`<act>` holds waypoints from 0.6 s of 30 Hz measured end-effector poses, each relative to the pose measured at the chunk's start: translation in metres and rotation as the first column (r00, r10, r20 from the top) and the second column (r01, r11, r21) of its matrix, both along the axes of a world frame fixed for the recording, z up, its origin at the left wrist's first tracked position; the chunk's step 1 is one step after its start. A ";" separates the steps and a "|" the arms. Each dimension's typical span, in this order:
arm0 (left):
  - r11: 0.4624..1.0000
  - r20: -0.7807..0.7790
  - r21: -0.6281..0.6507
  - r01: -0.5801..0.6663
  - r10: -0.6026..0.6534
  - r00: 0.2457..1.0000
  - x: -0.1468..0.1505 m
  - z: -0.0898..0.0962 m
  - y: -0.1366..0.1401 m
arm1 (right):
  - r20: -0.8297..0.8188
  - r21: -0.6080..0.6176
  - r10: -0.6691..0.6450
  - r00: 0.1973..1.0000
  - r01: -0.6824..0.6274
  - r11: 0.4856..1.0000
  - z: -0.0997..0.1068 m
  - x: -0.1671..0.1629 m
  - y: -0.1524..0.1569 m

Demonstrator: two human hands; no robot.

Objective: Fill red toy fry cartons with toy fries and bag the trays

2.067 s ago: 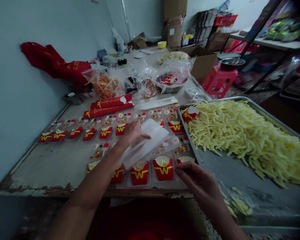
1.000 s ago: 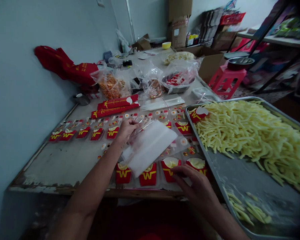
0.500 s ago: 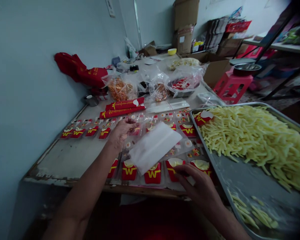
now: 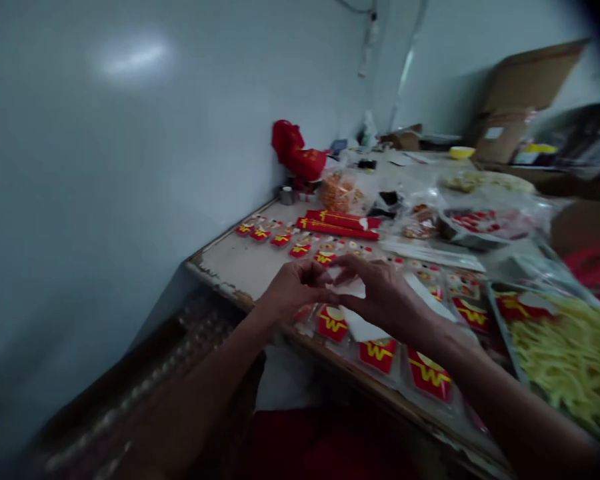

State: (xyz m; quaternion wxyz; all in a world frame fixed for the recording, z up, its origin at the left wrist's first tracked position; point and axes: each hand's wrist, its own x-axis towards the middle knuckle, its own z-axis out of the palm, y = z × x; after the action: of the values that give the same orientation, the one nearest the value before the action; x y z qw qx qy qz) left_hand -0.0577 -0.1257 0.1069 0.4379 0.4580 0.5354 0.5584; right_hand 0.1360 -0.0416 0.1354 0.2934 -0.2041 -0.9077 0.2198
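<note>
Over the near part of the table, my left hand (image 4: pixel 303 285) and my right hand (image 4: pixel 380 293) meet fingertip to fingertip. Fingers of both are pinched together; blur hides whatever thin thing lies between them. White translucent sheets (image 4: pixel 367 328) lie under my right hand, partly covered by it. Around them are clear packets with red fries cartons bearing a yellow zigzag, such as one packet (image 4: pixel 333 323) just below my left hand and another packet (image 4: pixel 430 377) near the table edge. A row of similar packets (image 4: pixel 281 239) runs off to the left.
Stacked flat red cartons (image 4: pixel 337 223) lie behind the packets. Bags of orange pieces (image 4: pixel 341 192) and red-and-white pieces (image 4: pixel 480 220) stand farther back. At right is a metal tray (image 4: pixel 503 327) of pale fries-shaped pieces (image 4: pixel 565 353). A wall (image 4: pixel 130 167) borders the left.
My view has swung left. My right hand has moved from the front packets up and across to meet my left hand, above the white sheets' left end.
</note>
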 end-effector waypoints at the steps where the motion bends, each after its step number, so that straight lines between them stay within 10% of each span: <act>1: 0.998 -0.033 0.000 -0.058 0.058 0.998 -0.010 -0.001 -0.018 | 0.013 -0.090 0.078 0.997 -0.076 0.993 0.001 -0.019 -0.002; 7: 0.979 -0.233 -0.152 -0.136 0.098 0.968 -0.086 -0.034 -0.083 | -0.078 -0.427 0.278 0.957 -0.284 0.858 -0.036 -0.119 -0.007; 14: 0.874 -0.402 -0.313 -0.371 0.232 0.886 -0.201 -0.085 -0.074 | 0.058 -0.619 0.672 0.739 -0.501 0.605 -0.084 -0.243 0.060; 18: 0.756 -0.333 -0.432 -0.491 0.372 0.866 -0.262 -0.095 -0.072 | 0.199 -0.341 0.530 0.825 -0.449 0.826 -0.086 -0.336 0.155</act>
State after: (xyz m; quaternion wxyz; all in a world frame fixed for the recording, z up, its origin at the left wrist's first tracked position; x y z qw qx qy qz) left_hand -0.3196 -0.1980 0.0115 0.3362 0.2514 0.7998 0.4290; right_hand -0.1999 0.1136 0.0489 0.0609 -0.0308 -0.9216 0.3820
